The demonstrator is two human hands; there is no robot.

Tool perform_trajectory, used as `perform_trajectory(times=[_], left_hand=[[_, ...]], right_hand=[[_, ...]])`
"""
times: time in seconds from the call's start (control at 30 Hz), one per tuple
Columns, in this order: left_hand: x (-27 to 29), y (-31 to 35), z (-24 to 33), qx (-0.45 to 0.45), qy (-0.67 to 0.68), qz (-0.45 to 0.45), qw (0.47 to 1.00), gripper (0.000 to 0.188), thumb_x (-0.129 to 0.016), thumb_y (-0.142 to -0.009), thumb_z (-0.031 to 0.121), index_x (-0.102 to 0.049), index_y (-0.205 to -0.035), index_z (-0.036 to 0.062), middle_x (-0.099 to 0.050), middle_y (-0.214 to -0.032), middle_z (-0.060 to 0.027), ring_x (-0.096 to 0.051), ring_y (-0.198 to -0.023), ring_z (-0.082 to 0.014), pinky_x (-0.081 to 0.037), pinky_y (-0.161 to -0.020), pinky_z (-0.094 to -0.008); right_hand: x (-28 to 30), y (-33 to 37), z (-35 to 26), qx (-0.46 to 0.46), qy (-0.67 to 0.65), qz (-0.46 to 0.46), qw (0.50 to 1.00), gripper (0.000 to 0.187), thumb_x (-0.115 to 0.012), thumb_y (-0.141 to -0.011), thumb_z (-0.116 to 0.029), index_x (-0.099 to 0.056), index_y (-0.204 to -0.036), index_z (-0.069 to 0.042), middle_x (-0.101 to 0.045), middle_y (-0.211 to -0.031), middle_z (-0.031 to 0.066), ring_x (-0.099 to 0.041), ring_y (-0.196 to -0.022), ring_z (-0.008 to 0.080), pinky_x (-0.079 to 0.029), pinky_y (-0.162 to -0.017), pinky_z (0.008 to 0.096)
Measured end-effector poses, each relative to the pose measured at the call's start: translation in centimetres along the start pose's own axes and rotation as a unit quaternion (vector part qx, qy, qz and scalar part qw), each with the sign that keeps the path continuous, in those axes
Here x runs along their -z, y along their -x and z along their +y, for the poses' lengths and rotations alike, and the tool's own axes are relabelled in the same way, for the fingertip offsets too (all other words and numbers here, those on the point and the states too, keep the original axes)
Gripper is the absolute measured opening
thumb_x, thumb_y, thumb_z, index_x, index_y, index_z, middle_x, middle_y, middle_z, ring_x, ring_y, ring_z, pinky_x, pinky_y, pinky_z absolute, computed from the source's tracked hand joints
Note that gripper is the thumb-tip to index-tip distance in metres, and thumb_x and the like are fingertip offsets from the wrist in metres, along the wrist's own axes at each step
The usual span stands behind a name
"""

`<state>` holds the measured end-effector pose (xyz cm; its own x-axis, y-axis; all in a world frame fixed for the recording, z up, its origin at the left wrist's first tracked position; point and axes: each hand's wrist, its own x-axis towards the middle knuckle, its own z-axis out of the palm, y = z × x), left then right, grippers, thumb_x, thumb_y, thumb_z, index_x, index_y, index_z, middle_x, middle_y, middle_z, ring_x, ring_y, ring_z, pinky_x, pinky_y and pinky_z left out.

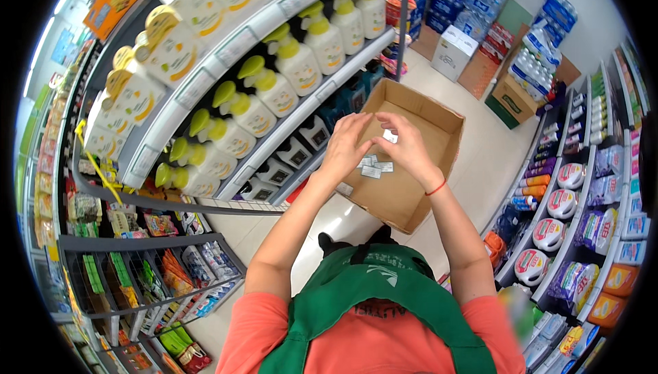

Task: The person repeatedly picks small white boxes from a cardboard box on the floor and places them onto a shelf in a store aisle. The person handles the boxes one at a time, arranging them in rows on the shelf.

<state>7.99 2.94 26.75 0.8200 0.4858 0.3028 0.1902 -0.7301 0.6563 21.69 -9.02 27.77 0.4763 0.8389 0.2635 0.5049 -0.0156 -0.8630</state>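
Both my hands are raised over an open brown cardboard box [415, 199] on the floor in front of me. My left hand [346, 142] has its fingers stretched forward and slightly bent, the thumb apart from them, with nothing visible in it. Close beside it, my right hand [406, 146] curves its thumb and fingers around a small white label card [390, 136], partly covered by the fingers. Several more small printed label cards [372, 170] lie loose on the box bottom, below my hands. A red cord circles my right wrist.
Left of the box stands a shelf [240, 48] with rows of white pump bottles [298, 65] with yellow-green tops. Wire snack baskets [147, 285] are at lower left. Shelves of household goods [548, 233] line the right. Ahead are a white carton [454, 52] and stacked bottle packs [538, 65].
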Motion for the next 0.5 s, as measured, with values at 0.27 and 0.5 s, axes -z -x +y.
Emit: perform_trajectory(times=[0.27,0.5], left_hand=[[9.2,3.0,2.2,-0.012,-0.017,0.086,0.996,0.057,-0.072,-0.082,0.005,-0.055,-0.136,0.0071,-0.054,-0.138,-0.0147,-0.048,-0.13,-0.0345,-0.041,-0.109,-0.0431],[17.4,6.0,3.8,-0.034,-0.058,0.187,0.98,0.057,-0.071,-0.081,0.001,-0.054,-0.136,0.0068,-0.055,-0.137,-0.0143,-0.05,-0.128,-0.0344,-0.042,-0.106,-0.0424]], right_hand=[[-2.8,-2.1,-8.9,0.071,-0.04,-0.051,0.995,0.048,-0.075,-0.08,-0.011,-0.059,-0.125,-0.004,-0.063,-0.118,0.0136,-0.066,-0.103,0.026,-0.053,-0.089,0.0374],[-6.2,-3.9,-16.7,0.164,-0.049,-0.073,0.983,0.048,-0.074,-0.081,-0.012,-0.059,-0.126,-0.004,-0.064,-0.118,0.0129,-0.066,-0.103,0.0255,-0.052,-0.089,0.0364]])
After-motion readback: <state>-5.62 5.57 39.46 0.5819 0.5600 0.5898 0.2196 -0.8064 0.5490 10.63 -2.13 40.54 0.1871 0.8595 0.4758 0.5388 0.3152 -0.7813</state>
